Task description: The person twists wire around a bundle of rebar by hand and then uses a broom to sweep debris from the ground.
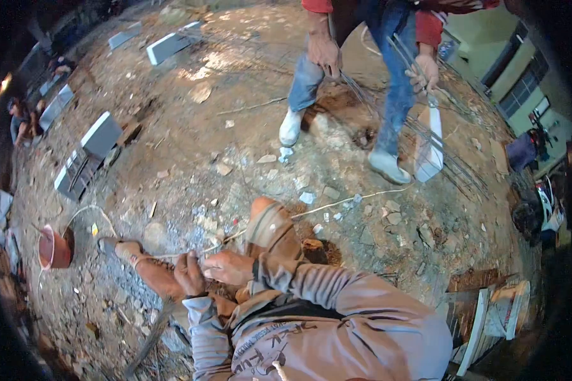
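Observation:
A thin pale cord (343, 202) runs from the right across the ground and over my legs to my hands. My left hand (187, 273) has its fingers curled at the cord, close above my bent lower leg (156, 276). Beside it, almost touching, my right hand (229, 267) is closed with thumb and fingertips pinched at the cord. Whatever tiny part lies between the fingertips is too small to make out. My raised knee (267, 222) stands just beyond the right hand.
A co-worker in blue jeans (391, 70) and white boots (290, 127) holds thin metal rods (454, 162) ahead on the right. Pale blocks (102, 134) stand at left near a reddish bucket (54, 247). Another person (25, 124) crouches far left. Rubble covers the ground; wooden boards (483, 317) lie lower right.

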The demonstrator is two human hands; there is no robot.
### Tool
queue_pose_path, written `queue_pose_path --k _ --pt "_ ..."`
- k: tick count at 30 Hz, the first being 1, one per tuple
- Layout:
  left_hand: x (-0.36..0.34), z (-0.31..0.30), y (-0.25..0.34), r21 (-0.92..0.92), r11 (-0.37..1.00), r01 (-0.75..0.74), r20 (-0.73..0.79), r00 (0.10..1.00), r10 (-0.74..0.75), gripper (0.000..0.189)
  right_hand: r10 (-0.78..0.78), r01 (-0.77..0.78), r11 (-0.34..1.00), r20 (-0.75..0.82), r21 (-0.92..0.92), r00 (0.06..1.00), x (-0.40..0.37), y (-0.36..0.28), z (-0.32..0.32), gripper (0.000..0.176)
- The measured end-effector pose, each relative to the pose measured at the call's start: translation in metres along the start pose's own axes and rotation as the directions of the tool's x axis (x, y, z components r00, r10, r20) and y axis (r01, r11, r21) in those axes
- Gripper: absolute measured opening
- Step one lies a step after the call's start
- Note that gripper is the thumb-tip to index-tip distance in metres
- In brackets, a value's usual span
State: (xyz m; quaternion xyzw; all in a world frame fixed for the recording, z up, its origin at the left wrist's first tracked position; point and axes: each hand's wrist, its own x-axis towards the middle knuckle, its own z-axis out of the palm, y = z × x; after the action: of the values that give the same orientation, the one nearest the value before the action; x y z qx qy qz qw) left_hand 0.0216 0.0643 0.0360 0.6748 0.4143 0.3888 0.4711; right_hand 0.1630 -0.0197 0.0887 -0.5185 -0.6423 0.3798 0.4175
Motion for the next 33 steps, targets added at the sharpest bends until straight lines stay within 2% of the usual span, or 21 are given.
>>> queue_pose_path --k 2,3,4,6,8,10,11,13,14,16,17,19,22,24,26,27,28,29,30,32,33 --pt "0.002 -0.004 -0.001 0.363 0.902 -0.233 -0.035 0.964 0.263 0.031 0.052 -0.072 0.989 -0.155 -0.126 0.987 0.009 0.01 0.003 0.019" --pt "0.001 -0.005 -0.002 0.353 0.901 -0.25 -0.029 0.96 0.278 0.031 0.082 -0.151 0.965 -0.301 -0.215 0.95 0.012 0.013 0.003 0.019" --pt "-0.001 -0.006 -0.003 0.311 0.934 -0.176 -0.063 0.977 0.205 0.032 0.078 -0.153 0.963 -0.317 -0.221 0.945 0.014 0.016 0.003 0.019" --pt "-0.005 -0.008 0.001 0.267 0.958 -0.104 -0.074 0.989 0.128 0.034 0.252 -0.363 0.869 -0.33 -0.336 0.91 0.012 0.018 0.007 0.016" --pt "-0.011 -0.007 0.008 0.176 0.983 -0.054 -0.098 0.993 0.072 0.031 0.287 -0.364 0.841 -0.241 -0.4 0.927 0.006 0.043 0.03 0.016" --pt "-0.018 -0.004 0.0 0.211 0.977 -0.033 -0.129 0.99 0.061 0.032 0.254 -0.097 0.873 0.274 -0.479 0.928 0.001 0.055 0.048 0.016" --pt "-0.022 -0.004 -0.008 0.148 0.989 -0.009 -0.108 0.994 0.025 0.032 0.253 -0.098 0.874 0.274 -0.476 0.928 0.0 0.049 0.045 0.016" --pt "-0.025 -0.006 -0.003 0.143 0.989 -0.029 -0.1 0.994 0.044 0.034 0.202 -0.301 0.942 0.471 0.146 0.859 -0.002 0.01 0.025 0.016" --pt "-0.022 -0.006 0.006 0.155 0.988 -0.019 -0.119 0.992 0.038 0.034 0.188 -0.295 0.944 0.489 0.151 0.852 -0.002 -0.007 0.016 0.016" --pt "-0.013 -0.007 0.02 0.08 0.993 0.085 -0.13 0.989 -0.074 0.035 0.197 -0.193 0.961 0.0 0.199 0.98 0.002 -0.03 0.002 0.016" --pt "-0.005 -0.006 -0.008 0.145 0.989 0.002 -0.234 0.972 0.032 0.033 0.175 -0.176 0.965 0.021 0.196 0.984 0.007 -0.023 0.004 0.016" --pt "-0.002 -0.011 -0.009 0.182 0.983 -0.028 -0.248 0.966 0.073 0.032 0.197 -0.289 0.909 -0.304 -0.299 0.932 0.018 0.01 0.009 0.018" --pt "-0.002 -0.007 0.014 0.23 0.968 -0.095 -0.257 0.954 0.155 0.032 0.265 -0.349 0.856 -0.255 -0.382 0.93 0.017 0.052 0.016 0.02" --pt "-0.003 -0.006 0.032 0.344 0.938 -0.044 -0.187 0.976 0.115 0.031 0.36 -0.369 0.811 -0.109 -0.455 0.926 0.009 0.046 0.014 0.026" --pt "-0.01 -0.003 0.024 0.332 0.942 -0.039 -0.191 0.976 0.107 0.031 0.155 -0.057 0.973 0.45 -0.224 0.879 0.001 0.049 0.017 0.027" --pt "-0.015 -0.001 0.02 0.209 0.977 -0.035 -0.177 0.982 0.073 0.033 0.152 -0.051 0.973 0.454 -0.227 0.878 -0.001 0.034 0.009 0.027" --pt "-0.017 0.003 0.016 0.083 0.996 -0.025 -0.16 0.986 0.038 0.034 0.246 -0.332 0.939 0.504 0.086 0.828 -0.006 0.017 0.002 0.027" --pt "-0.017 0.007 0.012 -0.068 0.994 -0.085 -0.187 0.98 0.071 0.035 0.305 -0.578 0.729 0.581 0.367 0.754 -0.007 0.0 -0.001 0.027" --pt "-0.017 0.004 0.014 -0.063 0.995 -0.077 -0.192 0.979 0.063 0.035 0.302 -0.582 0.725 0.589 0.368 0.749 -0.006 -0.01 -0.001 0.027" --pt "-0.01 -0.001 0.024 0.119 0.993 0.0 -0.218 0.976 0.026 0.031 0.273 -0.427 0.715 0.342 0.553 0.899 0.0 -0.022 -0.003 0.027" --pt "-0.009 -0.005 0.037 0.121 0.984 0.13 -0.204 0.973 -0.103 0.027 0.316 -0.366 0.815 0.185 0.45 0.931 0.008 -0.018 0.001 0.02"
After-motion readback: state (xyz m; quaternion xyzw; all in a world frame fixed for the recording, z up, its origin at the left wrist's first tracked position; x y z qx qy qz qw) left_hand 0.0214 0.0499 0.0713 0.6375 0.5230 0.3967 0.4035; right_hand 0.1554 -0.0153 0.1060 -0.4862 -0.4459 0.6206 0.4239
